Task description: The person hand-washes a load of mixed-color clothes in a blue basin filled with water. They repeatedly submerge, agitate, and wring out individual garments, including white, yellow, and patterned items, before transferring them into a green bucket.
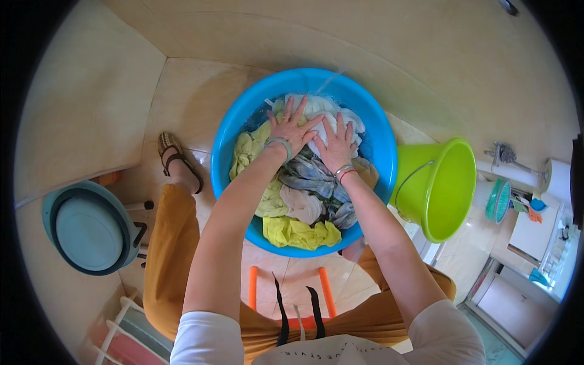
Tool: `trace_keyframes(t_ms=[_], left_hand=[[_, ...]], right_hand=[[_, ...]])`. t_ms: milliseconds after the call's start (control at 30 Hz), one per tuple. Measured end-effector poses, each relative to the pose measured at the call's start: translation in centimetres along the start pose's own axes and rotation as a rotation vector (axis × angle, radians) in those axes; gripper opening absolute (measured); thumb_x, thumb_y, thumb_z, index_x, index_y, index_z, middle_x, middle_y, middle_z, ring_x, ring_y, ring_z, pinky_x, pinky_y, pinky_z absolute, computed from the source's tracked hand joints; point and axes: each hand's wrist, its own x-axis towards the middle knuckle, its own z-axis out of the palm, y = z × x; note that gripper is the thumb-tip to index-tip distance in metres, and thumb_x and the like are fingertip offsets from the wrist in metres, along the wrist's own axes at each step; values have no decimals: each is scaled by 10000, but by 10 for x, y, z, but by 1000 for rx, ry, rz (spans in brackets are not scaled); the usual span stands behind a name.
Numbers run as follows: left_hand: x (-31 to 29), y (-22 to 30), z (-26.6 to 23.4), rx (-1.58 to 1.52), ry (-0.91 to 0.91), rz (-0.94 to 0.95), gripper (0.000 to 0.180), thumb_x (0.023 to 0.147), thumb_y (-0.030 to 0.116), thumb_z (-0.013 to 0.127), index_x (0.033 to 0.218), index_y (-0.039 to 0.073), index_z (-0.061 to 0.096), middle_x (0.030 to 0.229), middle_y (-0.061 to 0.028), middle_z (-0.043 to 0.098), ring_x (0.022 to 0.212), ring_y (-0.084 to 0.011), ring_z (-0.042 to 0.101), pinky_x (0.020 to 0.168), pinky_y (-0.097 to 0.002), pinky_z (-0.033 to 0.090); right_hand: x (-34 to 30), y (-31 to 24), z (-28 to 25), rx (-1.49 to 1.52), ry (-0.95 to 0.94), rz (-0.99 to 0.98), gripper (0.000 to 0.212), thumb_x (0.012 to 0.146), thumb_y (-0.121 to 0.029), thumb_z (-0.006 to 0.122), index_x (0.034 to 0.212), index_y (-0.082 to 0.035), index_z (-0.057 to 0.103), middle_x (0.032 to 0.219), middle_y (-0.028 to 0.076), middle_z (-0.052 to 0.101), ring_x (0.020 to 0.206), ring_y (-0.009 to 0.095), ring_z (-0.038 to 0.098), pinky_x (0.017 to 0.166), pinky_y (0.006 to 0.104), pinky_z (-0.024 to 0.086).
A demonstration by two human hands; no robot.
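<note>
A large round blue basin [222, 164] stands on the tiled floor in front of me, filled with wet clothes and some water. My left hand [291, 131] presses on the pile, fingers spread over a white cloth [316, 107] near the far side. Beside it, my right hand [336, 146] lies flat with its fingers apart on the same white cloth. A pale yellow-green garment [248, 152] lies along the left side. Grey-blue cloth [307, 173] fills the middle, next to a pinkish-beige piece [301, 204]. A bright yellow cloth [301, 233] rests at the near edge.
Right of the basin is a lime-green bucket [450, 188] with a wire handle. A grey-blue collapsible basin [91, 228] stands at the left, near a white rack [125, 316]. Orange stool legs [253, 286] show between my knees. Tiled walls [292, 33] close in the far side.
</note>
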Motion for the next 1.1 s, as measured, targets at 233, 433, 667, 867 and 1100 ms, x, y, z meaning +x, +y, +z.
trace_keyframes(t_ms=[233, 433, 667, 867, 1100], left_hand=[[31, -23, 37, -63, -145, 34, 468, 971, 425, 346, 1431, 342, 316, 1526, -63, 199, 1383, -342, 214, 1058, -616, 238], [59, -39, 46, -251, -198, 3, 398, 959, 346, 369, 1234, 133, 564, 1264, -181, 528, 1177, -352, 488, 1007, -517, 359], [89, -35, 60, -432, -60, -89, 460, 932, 381, 417, 1132, 13, 608, 1156, -206, 609, 1077, -341, 569, 967, -445, 400], [96, -49, 60, -503, -134, -268, 414, 887, 394, 539, 1103, 52, 626, 1114, -190, 632, 1055, -276, 584, 960, -393, 417], [29, -51, 0, -1382, 84, -116, 210, 792, 94, 694, 991, 48, 645, 1053, -67, 620, 1023, -134, 558, 850, -275, 467]], right_hand=[[40, 15, 19, -80, -116, -155, 498, 889, -480, 510, 1335, -263, 466, 1304, 136, 455, 1185, 402, 424, 899, 624, 375], [60, 9, 32, -454, -44, -253, 349, 886, -345, 531, 1172, -152, 589, 989, 159, 629, 941, 342, 603, 794, 489, 485], [107, 56, 78, -336, -92, -155, 191, 840, -205, 550, 886, -71, 677, 962, 166, 662, 815, 297, 663, 711, 432, 525], [120, 26, 29, 12, -293, -224, 218, 845, -199, 616, 970, -32, 680, 965, 128, 686, 836, 201, 663, 730, 359, 517], [53, 38, -62, 1116, -144, 27, 188, 772, -22, 707, 950, -16, 647, 945, 42, 655, 883, 107, 589, 755, 238, 473]])
